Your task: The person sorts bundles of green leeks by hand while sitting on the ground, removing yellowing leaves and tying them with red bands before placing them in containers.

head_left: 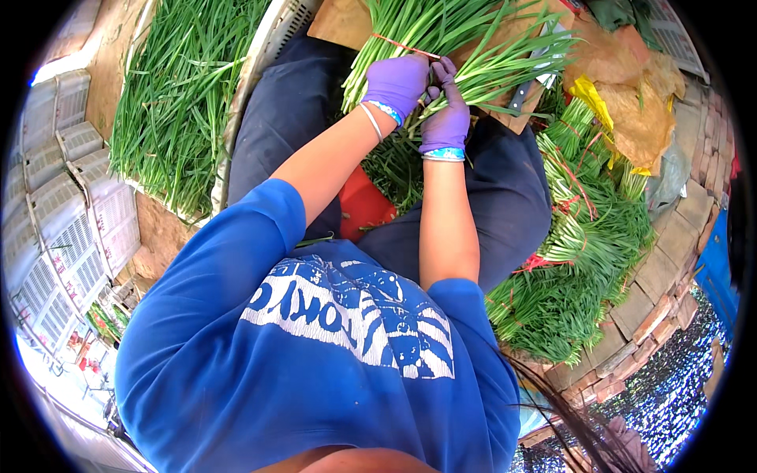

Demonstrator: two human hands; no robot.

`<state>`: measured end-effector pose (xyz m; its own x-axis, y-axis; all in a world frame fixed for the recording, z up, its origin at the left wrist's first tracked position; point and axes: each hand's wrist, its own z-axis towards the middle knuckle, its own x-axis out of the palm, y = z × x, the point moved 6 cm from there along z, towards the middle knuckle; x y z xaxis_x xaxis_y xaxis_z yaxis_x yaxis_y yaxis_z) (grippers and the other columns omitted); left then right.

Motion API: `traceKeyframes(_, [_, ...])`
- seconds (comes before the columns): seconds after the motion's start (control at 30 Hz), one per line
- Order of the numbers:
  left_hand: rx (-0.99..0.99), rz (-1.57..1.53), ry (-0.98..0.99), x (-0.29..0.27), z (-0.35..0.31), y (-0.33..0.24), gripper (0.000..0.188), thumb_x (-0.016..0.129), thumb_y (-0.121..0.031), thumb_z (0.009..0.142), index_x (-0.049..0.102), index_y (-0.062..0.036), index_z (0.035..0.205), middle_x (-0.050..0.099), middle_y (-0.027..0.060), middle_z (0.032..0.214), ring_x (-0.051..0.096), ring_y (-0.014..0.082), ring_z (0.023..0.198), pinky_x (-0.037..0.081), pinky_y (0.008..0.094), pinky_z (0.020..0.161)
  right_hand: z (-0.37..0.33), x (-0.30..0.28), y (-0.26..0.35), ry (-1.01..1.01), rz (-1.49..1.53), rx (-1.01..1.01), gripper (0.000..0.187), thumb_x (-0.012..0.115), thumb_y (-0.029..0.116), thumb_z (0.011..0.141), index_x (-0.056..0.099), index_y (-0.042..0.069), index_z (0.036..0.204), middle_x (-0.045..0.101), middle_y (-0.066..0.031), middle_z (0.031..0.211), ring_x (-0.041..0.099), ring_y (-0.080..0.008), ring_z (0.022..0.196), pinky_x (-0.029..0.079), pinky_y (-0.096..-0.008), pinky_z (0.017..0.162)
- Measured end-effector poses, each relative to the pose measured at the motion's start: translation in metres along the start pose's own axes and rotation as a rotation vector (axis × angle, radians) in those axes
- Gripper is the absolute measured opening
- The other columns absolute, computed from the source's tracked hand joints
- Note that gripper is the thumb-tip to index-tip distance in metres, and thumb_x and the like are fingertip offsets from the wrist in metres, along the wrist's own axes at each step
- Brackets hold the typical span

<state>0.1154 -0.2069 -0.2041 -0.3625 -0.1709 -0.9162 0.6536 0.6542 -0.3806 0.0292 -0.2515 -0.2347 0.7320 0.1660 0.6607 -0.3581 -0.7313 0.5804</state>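
Note:
A large bunch of long green chives (394, 39) lies in front of me over my lap, with a thin red tie (406, 47) across its stems. My left hand (397, 83), in a purple glove, is closed against the near end of the bunch. Beside it my right hand (448, 118), also gloved, has its fingers pinched together where the tie's end runs in. The exact grip between the fingertips is hidden. More chives (505, 75) fan out to the right above my right hand. A knife with a black handle (518, 98) rests on the wooden board (339, 24).
A white crate (260, 59) on my left is heaped with loose chives (181, 102). To the right lie several tied bunches (576, 236), beside brown crumpled sheeting (639, 102) and brick paving (662, 264). White crates (63, 197) stand at the far left.

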Motion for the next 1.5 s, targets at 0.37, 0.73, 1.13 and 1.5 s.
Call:
traceKeyframes(0.37, [0.06, 0.034, -0.162, -0.006, 0.008, -0.002, 0.017, 0.052, -0.024, 0.077, 0.062, -0.0119, 0.072, 0.06, 0.0102, 0.063, 0.059, 0.0283, 0.056, 0.046, 0.0381, 0.048, -0.003, 0.001, 0.003, 0.014, 0.109, 0.022, 0.034, 0.051, 0.012, 0.084, 0.049, 0.002, 0.116, 0.061, -0.0082, 0.095, 0.045, -0.0064, 0.055, 0.037, -0.0188, 0.049])
traceKeyframes(0.73, [-0.036, 0.022, -0.162, -0.021, -0.022, 0.016, 0.021, 0.051, -0.029, 0.081, 0.06, -0.0107, 0.087, 0.059, 0.0141, 0.067, 0.058, 0.0318, 0.061, 0.045, 0.0424, 0.053, -0.01, 0.0, 0.008, -0.036, 0.092, 0.031, 0.031, 0.053, 0.016, 0.084, 0.054, 0.008, 0.114, 0.061, -0.0063, 0.1, 0.045, -0.0068, 0.057, 0.038, -0.0197, 0.052])
traceKeyframes(1.13, [-0.144, 0.029, -0.226, -0.017, 0.002, 0.015, 0.02, 0.052, -0.026, 0.079, 0.065, -0.0129, 0.088, 0.062, 0.0113, 0.073, 0.06, 0.0298, 0.065, 0.047, 0.0383, 0.057, -0.017, 0.006, 0.011, -0.001, 0.061, 0.085, 0.034, 0.049, 0.015, 0.086, 0.049, 0.011, 0.12, 0.056, 0.0003, 0.109, 0.043, -0.0043, 0.06, 0.037, -0.0189, 0.056])
traceKeyframes(1.5, [-0.126, -0.411, 0.152, -0.018, -0.025, 0.021, 0.022, 0.05, -0.021, 0.081, 0.057, -0.0002, 0.078, 0.058, 0.0135, 0.062, 0.058, 0.0234, 0.057, 0.046, 0.0328, 0.056, -0.004, 0.013, -0.005, 0.094, 0.077, 0.082, 0.031, 0.051, 0.011, 0.084, 0.05, 0.003, 0.114, 0.061, -0.0094, 0.098, 0.051, -0.0089, 0.062, 0.041, -0.0214, 0.054])
